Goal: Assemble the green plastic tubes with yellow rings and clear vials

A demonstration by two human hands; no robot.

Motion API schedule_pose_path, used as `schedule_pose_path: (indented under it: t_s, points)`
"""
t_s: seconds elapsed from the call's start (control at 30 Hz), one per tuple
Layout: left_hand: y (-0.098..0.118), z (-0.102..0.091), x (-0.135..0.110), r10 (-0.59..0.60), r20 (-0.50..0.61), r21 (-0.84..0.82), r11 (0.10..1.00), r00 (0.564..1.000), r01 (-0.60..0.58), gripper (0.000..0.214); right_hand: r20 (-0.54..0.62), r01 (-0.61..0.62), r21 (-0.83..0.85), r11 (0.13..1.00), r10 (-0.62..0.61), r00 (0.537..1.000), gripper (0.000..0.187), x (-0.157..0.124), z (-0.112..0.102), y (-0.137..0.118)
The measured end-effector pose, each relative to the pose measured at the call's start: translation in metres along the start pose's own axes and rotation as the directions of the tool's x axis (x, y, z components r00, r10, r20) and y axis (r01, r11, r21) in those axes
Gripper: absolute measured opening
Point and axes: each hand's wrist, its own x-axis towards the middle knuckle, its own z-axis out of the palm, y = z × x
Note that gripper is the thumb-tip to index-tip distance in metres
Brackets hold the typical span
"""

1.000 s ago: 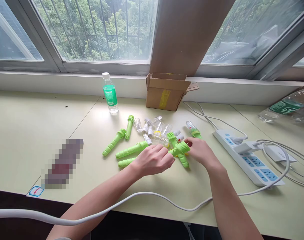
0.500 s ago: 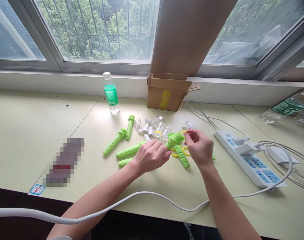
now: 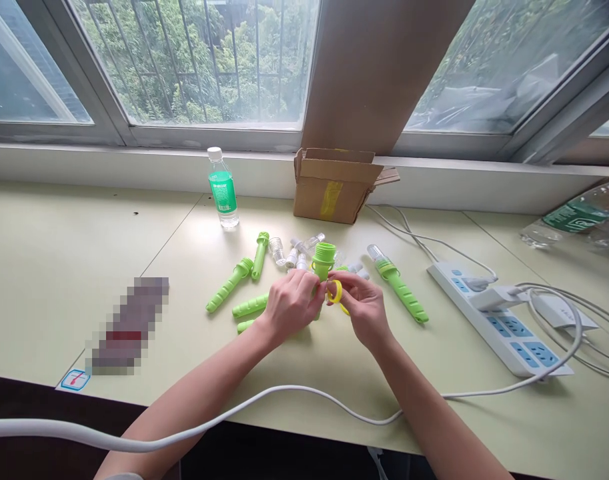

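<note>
My left hand [image 3: 291, 300] is wrapped round a green plastic tube [image 3: 325, 253], upright with its threaded open mouth on top. The fingers of my right hand [image 3: 367, 310] pinch a yellow ring [image 3: 337, 292] close beside the tube's neck. A second bit of yellow shows just under the right fingers. Right of my hands lies another green tube [image 3: 407, 297] with a clear cap [image 3: 377, 253] on its end. More green tubes [image 3: 230, 285] lie to the left, some partly covered by my left hand. Behind the hands are several clear plastic pieces [image 3: 277, 252].
An open cardboard box [image 3: 334, 187] and a water bottle [image 3: 223, 193] stand at the back. On the right are a power strip [image 3: 499, 320] with plugs and a lying bottle [image 3: 569, 217]. A white cable [image 3: 264, 393] crosses in front, near the table edge.
My left hand has turned the green tube from lying slanted to upright. My right hand has moved left and down with the yellow ring, uncovering the capped green tube on the right.
</note>
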Motion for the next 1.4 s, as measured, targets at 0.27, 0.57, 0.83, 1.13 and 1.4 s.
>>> schedule_pose_path:
  t_s: [0.27,0.57,0.83,1.13,1.4]
  points:
    - [-0.001,0.000,-0.001,-0.103,0.041,-0.127,0.986,0.994,0.108,0.009,0.082,-0.102,0.079,0.992,0.096,0.992,0.019,-0.005,0.007,0.003]
    - [0.005,-0.006,0.001,0.003,0.041,-0.044,0.999,0.999,-0.001,0.027,-0.024,-0.094,0.051,0.994,0.095,0.995,0.021,-0.003,0.008,0.001]
    - [0.008,-0.002,0.001,0.021,0.015,-0.135,0.991,1.000,-0.019,0.006,0.011,-0.146,0.072,0.987,0.145,0.989,0.021,-0.003,0.007,0.000]
    - [-0.001,-0.001,0.002,-0.209,-0.107,-0.244,0.953,0.972,0.178,0.006,0.025,-0.098,-0.009,0.995,0.098,0.995,0.030,-0.007,0.010,-0.001]
    - [-0.013,-0.013,0.015,-0.268,-0.193,-0.235,0.947,0.944,0.221,0.006,0.028,0.202,-0.447,0.871,-0.212,0.977,0.027,-0.010,0.005,0.005]
